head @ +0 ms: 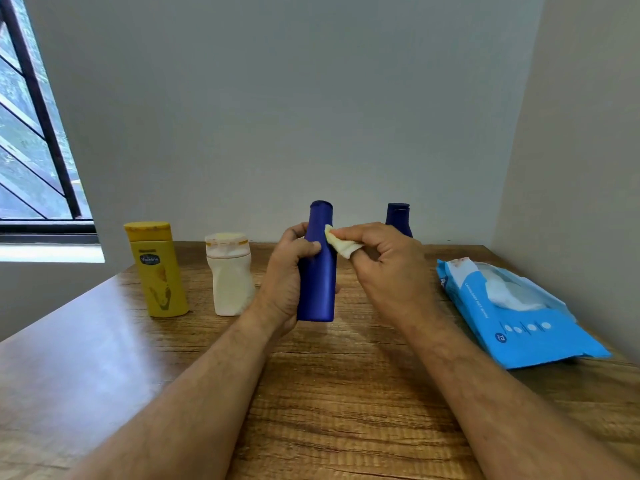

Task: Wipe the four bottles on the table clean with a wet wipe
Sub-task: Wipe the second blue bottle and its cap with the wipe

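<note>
A plain room in a home, by the look of it. A wood-grain table (346, 410) stands in a corner of bare pale walls (277, 98), with a barred window (34, 133) at far left. Household toiletries sit on it: lotion bottles (157, 268) and, at right, an open wipes pack (512, 313).

Soft daylight enters from the window (34, 133) at the upper left of the frame, laying a pale sheen across the left side of the wooden table (86, 341). Wide-angle distortion bends the window bars and wall edges, and detail is slightly soft throughout, with only faint shadows.
</note>
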A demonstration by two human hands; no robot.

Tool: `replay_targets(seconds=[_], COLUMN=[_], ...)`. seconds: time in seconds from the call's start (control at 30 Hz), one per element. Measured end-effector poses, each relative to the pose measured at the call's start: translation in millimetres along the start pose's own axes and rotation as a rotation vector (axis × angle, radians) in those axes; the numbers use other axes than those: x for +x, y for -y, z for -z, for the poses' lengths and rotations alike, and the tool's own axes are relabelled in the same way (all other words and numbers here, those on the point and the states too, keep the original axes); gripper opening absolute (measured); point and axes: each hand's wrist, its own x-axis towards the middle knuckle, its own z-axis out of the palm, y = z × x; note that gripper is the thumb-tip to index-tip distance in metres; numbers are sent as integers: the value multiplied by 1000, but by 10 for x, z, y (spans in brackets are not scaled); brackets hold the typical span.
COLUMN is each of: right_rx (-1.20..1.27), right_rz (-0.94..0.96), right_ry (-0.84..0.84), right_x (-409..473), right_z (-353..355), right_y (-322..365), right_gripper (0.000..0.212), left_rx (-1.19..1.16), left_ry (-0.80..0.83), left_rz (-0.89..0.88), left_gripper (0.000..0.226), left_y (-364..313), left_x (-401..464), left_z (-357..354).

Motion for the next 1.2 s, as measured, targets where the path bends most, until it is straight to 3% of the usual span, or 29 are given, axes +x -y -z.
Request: replay_targets(seconds=[0.13, 0.27, 0.4, 0.57, 0.67, 0.8, 0.93, 1.2], right_rx=[72, 156, 146, 75, -42, -141, -163, -308], right_rz=[-31, -127, -166, -137, -113, -102, -115, -165], right_ry=[127, 298, 247, 184, 164, 98, 95, 63], right_x=[-22, -40, -64, -55, -43, -27, -22, 8], right_z=[18, 30, -61, -65, -51, -40, -38, -14], right_y=[76, 94, 40, 28, 16, -26, -38, -84], right_gripper=[14, 16, 14, 17, 19, 20, 20, 26], left_rx=[-107, -195, -335, -342, -338, -245, -189, 216], left_ry=[-52, -129, -123, -75, -78, -113, -41, -72], left_rz=[101, 196, 234, 231, 220, 198, 155, -30], left_gripper=[48, 21, 24, 45, 47, 30, 22, 43], left_y=[-17, -33, -27, 9, 20, 38, 39, 157], left_x=[13, 57, 78, 76, 96, 94, 78, 138], left_z=[-32, 3, 15, 1, -7, -41, -55, -17])
